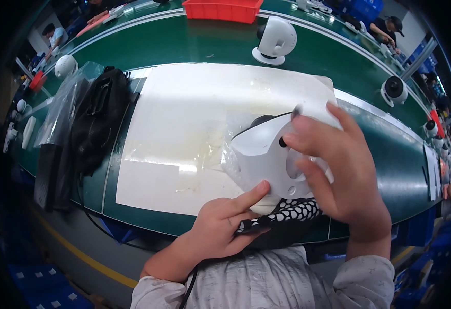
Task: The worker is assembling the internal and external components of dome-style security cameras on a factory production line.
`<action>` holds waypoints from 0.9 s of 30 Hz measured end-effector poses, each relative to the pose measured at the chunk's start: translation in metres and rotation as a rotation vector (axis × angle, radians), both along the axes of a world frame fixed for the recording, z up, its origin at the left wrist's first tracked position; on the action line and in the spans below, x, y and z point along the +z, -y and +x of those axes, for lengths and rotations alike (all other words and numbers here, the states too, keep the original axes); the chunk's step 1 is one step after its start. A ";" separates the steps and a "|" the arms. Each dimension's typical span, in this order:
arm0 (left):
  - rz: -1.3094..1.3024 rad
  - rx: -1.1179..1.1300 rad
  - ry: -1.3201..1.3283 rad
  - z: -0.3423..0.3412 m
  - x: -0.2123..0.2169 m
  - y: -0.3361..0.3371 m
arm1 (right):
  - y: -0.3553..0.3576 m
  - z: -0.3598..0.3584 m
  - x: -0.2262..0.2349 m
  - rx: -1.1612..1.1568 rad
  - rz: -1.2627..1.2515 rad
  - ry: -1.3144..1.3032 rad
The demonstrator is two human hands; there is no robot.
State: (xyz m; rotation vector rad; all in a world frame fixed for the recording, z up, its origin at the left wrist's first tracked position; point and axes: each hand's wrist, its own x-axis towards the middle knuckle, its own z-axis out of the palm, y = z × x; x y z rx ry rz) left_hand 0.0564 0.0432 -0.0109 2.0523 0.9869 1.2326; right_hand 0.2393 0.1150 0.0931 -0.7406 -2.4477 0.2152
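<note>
A white rounded plastic device (pixel 266 154) with a dark seam, a small black knob and a round recess is tilted over the front of a white sheet (pixel 156 129). My left hand (pixel 223 226) supports its near lower edge, index finger pressed on the shell. Black-and-white patterned cloth (pixel 297 210) lies by those fingers, under the device. Over the device's right side is my right hand (pixel 338 159), slightly blurred, thumb and index finger apart near the recess. A small dark blurred bit shows above its index finger; I cannot make out what it is.
On the left lie a black bag (pixel 99 110) and clear plastic wrap (pixel 66 116). A white round-headed device (pixel 277 41) stands on the green belt, a similar one (pixel 394 91) to the right. A red bin (pixel 223 10) is at the back. Other people work across the line.
</note>
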 end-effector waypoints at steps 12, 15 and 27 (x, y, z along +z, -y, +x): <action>-0.038 -0.001 0.071 0.006 0.005 -0.005 | 0.012 0.014 -0.045 -0.017 -0.320 -0.319; -0.036 -0.015 0.044 0.007 0.007 -0.007 | 0.014 0.012 -0.048 -0.050 -0.346 -0.310; -0.041 0.016 0.074 0.011 0.007 -0.008 | 0.009 0.019 -0.059 -0.021 -0.289 -0.420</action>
